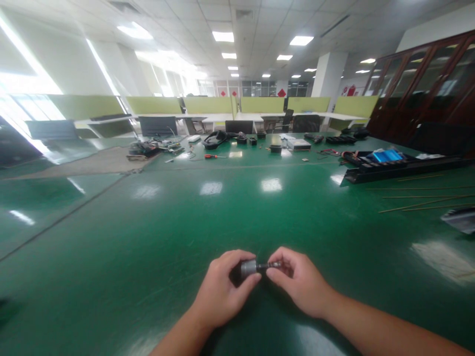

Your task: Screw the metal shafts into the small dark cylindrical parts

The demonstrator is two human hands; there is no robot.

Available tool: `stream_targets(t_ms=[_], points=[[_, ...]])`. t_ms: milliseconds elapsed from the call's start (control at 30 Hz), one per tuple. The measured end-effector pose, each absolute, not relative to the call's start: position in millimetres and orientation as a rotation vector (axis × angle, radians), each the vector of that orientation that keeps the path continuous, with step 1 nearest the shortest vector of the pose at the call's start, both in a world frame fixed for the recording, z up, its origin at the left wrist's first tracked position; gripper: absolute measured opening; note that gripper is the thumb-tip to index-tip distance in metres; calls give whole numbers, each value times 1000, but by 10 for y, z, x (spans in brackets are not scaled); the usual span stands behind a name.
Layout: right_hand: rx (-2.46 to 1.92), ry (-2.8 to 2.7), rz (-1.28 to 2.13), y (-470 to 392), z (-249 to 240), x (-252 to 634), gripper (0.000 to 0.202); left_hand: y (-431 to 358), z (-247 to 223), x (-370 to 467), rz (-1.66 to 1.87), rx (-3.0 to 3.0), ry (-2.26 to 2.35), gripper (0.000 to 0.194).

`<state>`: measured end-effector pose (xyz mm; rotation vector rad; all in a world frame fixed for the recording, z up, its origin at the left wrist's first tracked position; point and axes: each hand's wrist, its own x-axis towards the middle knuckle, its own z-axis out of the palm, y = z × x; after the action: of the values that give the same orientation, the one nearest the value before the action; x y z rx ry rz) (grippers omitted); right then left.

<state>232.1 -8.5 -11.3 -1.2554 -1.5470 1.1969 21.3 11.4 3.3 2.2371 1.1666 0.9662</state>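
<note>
Grey cylinder (248, 268) is held toward the near edge of our table (166, 222). Our left hand (227, 288) grasps it, hiding one end; our right hand (306, 283) pinches its one shaft (261, 266), tip unclear.

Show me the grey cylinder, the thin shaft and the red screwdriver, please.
Grey cylinder (249, 268): head view, middle of its side.
Thin shaft (262, 266): head view, dark stretch beside the cylinder.
Red screwdriver (211, 156): head view, its handle.

We are holding a cylinder (249, 268) between our left hand (225, 288) and right hand (302, 283) over the table (208, 217), a screwdriver (210, 156) lying beyond, rods (426, 197) rightward, partitions (262, 105) behind
</note>
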Motion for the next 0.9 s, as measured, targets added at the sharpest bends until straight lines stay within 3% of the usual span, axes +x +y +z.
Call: stream_targets(t_ms=[900], points=[[-1205, -1471, 1222, -63, -162, 2328, 12, 137, 5, 181, 1038, 2274, 1192, 22]])
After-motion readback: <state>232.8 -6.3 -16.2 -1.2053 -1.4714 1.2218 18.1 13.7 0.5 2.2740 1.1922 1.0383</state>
